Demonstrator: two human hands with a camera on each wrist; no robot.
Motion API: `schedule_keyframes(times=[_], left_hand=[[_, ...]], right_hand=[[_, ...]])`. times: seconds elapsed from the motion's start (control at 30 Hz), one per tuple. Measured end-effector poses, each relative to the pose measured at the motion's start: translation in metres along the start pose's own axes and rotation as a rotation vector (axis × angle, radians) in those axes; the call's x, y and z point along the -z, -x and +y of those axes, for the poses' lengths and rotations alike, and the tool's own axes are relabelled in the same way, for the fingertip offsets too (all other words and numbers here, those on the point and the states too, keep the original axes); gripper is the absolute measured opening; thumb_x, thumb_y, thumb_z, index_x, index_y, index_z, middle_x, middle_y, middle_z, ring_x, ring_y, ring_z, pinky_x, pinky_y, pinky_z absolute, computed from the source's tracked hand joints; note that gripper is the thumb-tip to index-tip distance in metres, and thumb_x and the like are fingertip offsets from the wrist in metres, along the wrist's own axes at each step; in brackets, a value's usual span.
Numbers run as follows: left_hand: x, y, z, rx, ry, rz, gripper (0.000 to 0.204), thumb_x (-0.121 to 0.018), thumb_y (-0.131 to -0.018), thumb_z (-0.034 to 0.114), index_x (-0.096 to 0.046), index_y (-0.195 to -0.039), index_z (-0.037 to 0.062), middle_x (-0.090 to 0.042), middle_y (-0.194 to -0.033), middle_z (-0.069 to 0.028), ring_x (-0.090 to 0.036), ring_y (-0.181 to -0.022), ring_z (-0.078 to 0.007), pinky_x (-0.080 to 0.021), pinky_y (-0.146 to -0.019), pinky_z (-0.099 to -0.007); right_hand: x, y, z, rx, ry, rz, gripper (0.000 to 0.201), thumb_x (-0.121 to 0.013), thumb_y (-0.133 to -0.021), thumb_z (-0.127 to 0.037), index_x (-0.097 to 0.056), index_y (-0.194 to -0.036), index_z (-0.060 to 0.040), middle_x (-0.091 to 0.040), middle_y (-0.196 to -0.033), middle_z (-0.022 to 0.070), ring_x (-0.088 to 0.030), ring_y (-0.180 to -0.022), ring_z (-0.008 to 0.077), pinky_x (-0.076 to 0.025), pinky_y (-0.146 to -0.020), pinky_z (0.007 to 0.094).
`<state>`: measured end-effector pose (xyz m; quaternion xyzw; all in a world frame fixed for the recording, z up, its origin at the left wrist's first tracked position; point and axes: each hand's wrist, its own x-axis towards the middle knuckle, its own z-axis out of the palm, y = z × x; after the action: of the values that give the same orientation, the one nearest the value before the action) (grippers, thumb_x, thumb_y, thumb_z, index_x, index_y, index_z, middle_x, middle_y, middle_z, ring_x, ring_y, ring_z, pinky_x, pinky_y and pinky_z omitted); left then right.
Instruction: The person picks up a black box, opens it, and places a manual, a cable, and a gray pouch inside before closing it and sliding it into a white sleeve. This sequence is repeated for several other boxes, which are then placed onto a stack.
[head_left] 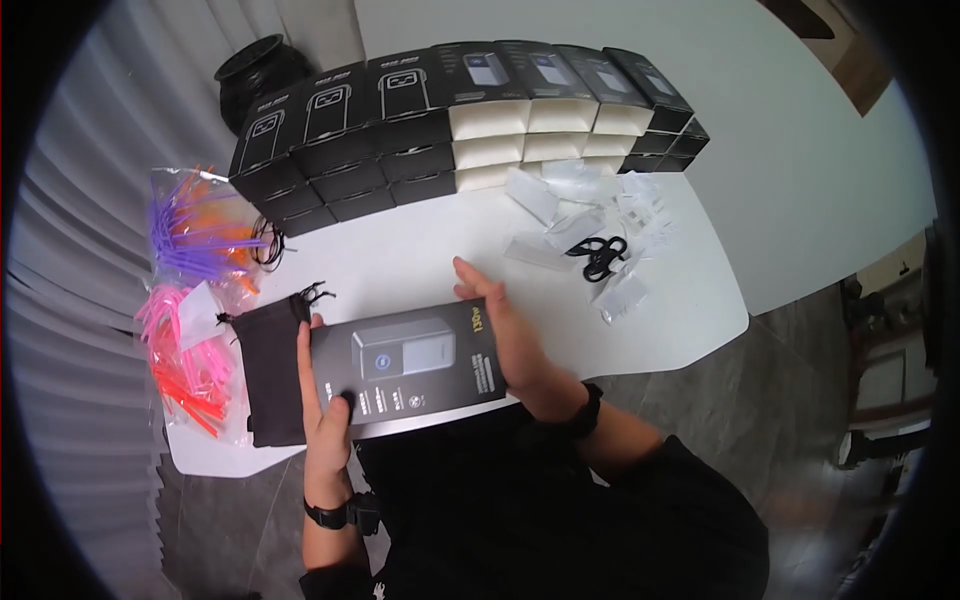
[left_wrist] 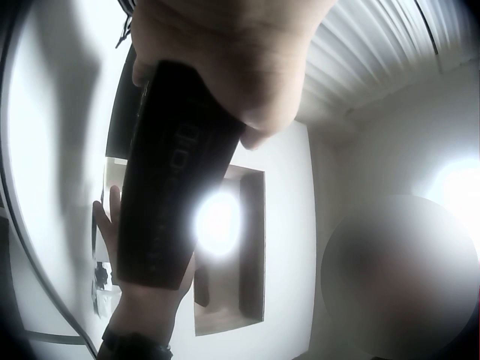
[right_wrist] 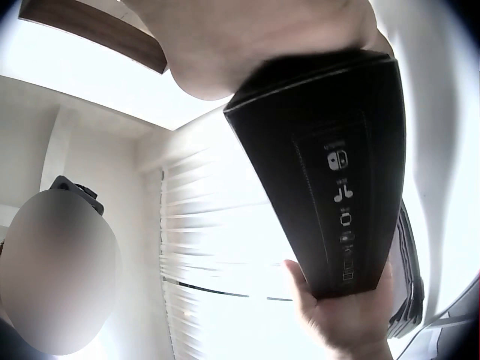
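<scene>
A dark grey product box (head_left: 405,362), printed with a silver device and "130W", is held between my two hands above the table's near edge. My left hand (head_left: 325,432) grips its left end, the thumb on the printed face and a finger along the end. Against the right end lies the palm of my right hand (head_left: 520,345), its fingers straight and pointing away past the box. The right wrist view shows the box's black side (right_wrist: 330,180) with a row of small white icons. Just left of the box, a black drawstring pouch (head_left: 268,375) lies flat.
Stacked black boxes (head_left: 345,130) line the table's far side, several with open white ends. Clear plastic wrappers (head_left: 570,185) and black scissors (head_left: 603,258) lie at the right. Bags of purple ties (head_left: 195,235) and pink ties (head_left: 180,335) sit on the left edge.
</scene>
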<state>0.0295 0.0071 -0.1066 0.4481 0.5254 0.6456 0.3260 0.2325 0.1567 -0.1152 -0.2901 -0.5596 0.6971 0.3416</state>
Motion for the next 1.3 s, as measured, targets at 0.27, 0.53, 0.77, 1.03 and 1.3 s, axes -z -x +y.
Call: schedule_keyframes(times=[0.27,0.53,0.77,1.03,1.3], left_hand=[[-0.005,-0.013,0.009,0.025,0.075,0.000,0.084,-0.051,-0.099,0.054,-0.027,-0.156,-0.0030,-0.038,-0.156,-0.0240,-0.041,-0.142,-0.0310,-0.032,-0.117,-0.0430],[-0.099,-0.121,0.103,-0.278,0.223,-0.157,0.084,-0.033,-0.100,0.069,-0.036,-0.153,0.0033,-0.041,-0.154,-0.0216,-0.044,-0.139,-0.0296,-0.038,-0.111,-0.0384],[-0.169,-0.113,0.069,0.074,0.136,-0.632,0.050,-0.053,-0.104,0.036,-0.054,-0.138,0.0004,-0.057,-0.141,-0.0147,-0.059,-0.123,-0.0237,-0.047,-0.100,-0.0378],[-0.180,-0.062,0.024,0.394,0.082,-0.741,0.032,-0.050,-0.102,0.003,-0.058,-0.133,-0.0020,-0.063,-0.134,-0.0127,-0.062,-0.120,-0.0219,-0.048,-0.099,-0.0328],[-0.159,-0.038,-0.005,0.466,0.079,-0.404,0.025,-0.050,-0.103,0.007,-0.064,-0.121,-0.0047,-0.070,-0.118,-0.0165,-0.069,-0.104,-0.0232,-0.053,-0.090,-0.0342]], right_hand=[[0.028,0.030,-0.050,-0.246,0.301,-0.239,0.056,-0.061,-0.100,-0.030,-0.045,-0.144,-0.0009,-0.058,-0.131,0.0142,-0.053,-0.122,0.0204,-0.042,-0.104,0.0355],[0.137,0.052,-0.207,0.394,-0.244,0.157,0.050,-0.060,-0.101,-0.027,-0.046,-0.140,0.0010,-0.064,-0.123,0.0101,-0.066,-0.110,0.0163,-0.056,-0.091,0.0313],[0.325,-0.025,-0.280,0.559,0.080,0.678,0.037,-0.060,-0.098,-0.032,-0.057,-0.118,-0.0014,-0.066,-0.104,0.0092,-0.067,-0.089,0.0192,-0.059,-0.068,0.0370],[0.424,-0.118,-0.214,0.285,0.165,0.904,0.041,-0.060,-0.096,-0.035,-0.059,-0.117,0.0009,-0.068,-0.098,0.0108,-0.070,-0.078,0.0197,-0.059,-0.060,0.0345],[0.437,-0.155,-0.182,0.203,0.302,1.114,0.052,-0.059,-0.095,-0.039,-0.060,-0.118,0.0076,-0.068,-0.098,0.0166,-0.070,-0.088,0.0270,-0.062,-0.062,0.0372]])
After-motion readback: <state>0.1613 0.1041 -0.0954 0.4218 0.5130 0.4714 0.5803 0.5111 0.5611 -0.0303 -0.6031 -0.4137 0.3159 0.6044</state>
